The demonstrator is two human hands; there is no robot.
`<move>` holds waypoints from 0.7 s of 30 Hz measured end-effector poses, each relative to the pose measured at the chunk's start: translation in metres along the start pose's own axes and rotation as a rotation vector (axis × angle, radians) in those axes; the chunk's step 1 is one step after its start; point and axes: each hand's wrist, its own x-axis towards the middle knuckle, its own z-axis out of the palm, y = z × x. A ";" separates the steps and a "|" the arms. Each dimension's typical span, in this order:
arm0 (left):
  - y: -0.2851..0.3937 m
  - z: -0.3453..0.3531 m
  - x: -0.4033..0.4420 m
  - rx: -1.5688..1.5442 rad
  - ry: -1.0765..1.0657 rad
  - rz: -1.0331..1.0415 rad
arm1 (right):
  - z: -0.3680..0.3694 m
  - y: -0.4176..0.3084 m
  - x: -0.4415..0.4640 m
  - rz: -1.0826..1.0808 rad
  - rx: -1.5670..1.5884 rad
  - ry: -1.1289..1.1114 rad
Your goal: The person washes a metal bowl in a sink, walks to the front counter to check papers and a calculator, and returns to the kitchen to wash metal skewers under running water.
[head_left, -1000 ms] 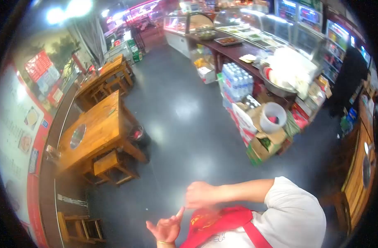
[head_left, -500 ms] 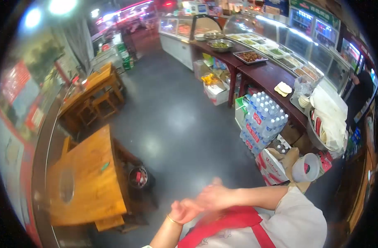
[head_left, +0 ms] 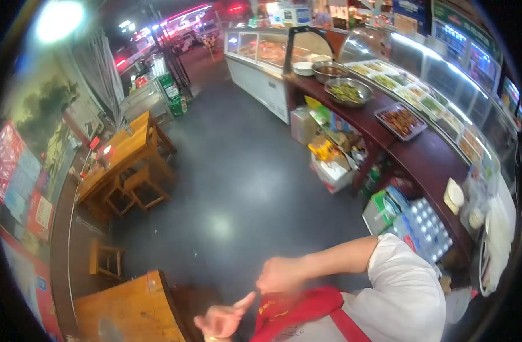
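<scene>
My right hand [head_left: 279, 276] is in front of my chest, its fingers curled into a fist, with nothing visible in it. Lower and to the left, my left hand [head_left: 222, 320] has its index finger stretched out and the other fingers loosely bent, and holds nothing. A gap separates the two hands. Just behind them is the red apron [head_left: 323, 302] over my white shirt. The wooden table [head_left: 124, 308] at the lower left is the furniture nearest my left hand, and neither hand touches it.
Along the right runs a dark red counter [head_left: 363, 118] with metal bowls [head_left: 352, 102], a food tray [head_left: 408, 135] and a glass display case [head_left: 443, 68]. Packed water bottles [head_left: 426, 231] and a carton [head_left: 334, 174] stand below. Wooden stools [head_left: 144, 185] and another table [head_left: 124, 145] line the left.
My hands have come apart from touching each other; the left has dropped down and left. The view has moved forward along the aisle, bringing the counter's bowls and tray closer.
</scene>
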 end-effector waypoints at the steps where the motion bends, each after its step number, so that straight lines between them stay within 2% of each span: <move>1: 0.014 -0.026 0.023 0.016 -0.016 0.092 | -0.013 0.040 0.020 0.019 -0.071 -0.043; 3: 0.048 -0.087 0.040 -0.020 0.258 0.220 | -0.004 0.159 0.048 0.285 0.372 0.104; 4: 0.060 -0.218 0.021 -0.070 0.495 0.202 | 0.002 0.280 0.058 0.424 0.795 0.297; 5: 0.072 -0.240 0.058 -0.234 1.139 0.194 | 0.040 0.357 0.053 0.470 0.829 0.359; 6: 0.073 -0.281 0.079 -0.247 1.304 0.218 | 0.055 0.399 0.041 0.793 0.284 0.055; 7: 0.076 -0.313 0.110 -0.329 1.329 0.206 | 0.012 0.382 0.037 0.928 -0.295 -0.428; 8: 0.081 -0.342 0.146 -0.406 1.351 0.192 | -0.020 0.391 0.037 0.666 -0.579 -0.896; 9: 0.087 -0.369 0.193 -0.288 1.294 0.073 | -0.005 0.427 0.028 0.659 -0.372 -0.723; 10: 0.088 -0.399 0.241 -0.167 1.237 -0.044 | 0.014 0.449 0.010 0.855 -0.144 -0.464; 11: 0.080 -0.443 0.283 -0.164 1.244 -0.090 | 0.021 0.475 0.002 1.003 0.143 -0.389; 12: 0.084 -0.466 0.336 -0.135 1.108 -0.180 | 0.039 0.502 -0.006 1.137 0.441 -0.304; 14: 0.085 -0.522 0.445 -0.083 0.894 -0.283 | 0.089 0.558 -0.022 1.037 0.609 -0.246; 16: 0.084 -0.573 0.545 -0.009 0.790 -0.330 | 0.118 0.607 -0.015 1.127 0.937 -0.174; 18: 0.079 -0.614 0.644 0.101 0.725 -0.366 | 0.181 0.699 -0.001 1.212 1.043 -0.088; 19: 0.073 -0.636 0.677 0.130 0.768 -0.404 | 0.193 0.746 0.012 1.243 1.102 -0.054; 20: 0.062 -0.664 0.715 0.148 0.800 -0.424 | 0.149 0.798 0.020 1.263 0.907 -0.184; 21: 0.035 -0.740 0.721 0.162 0.797 -0.400 | 0.094 0.843 0.044 1.267 0.721 -0.304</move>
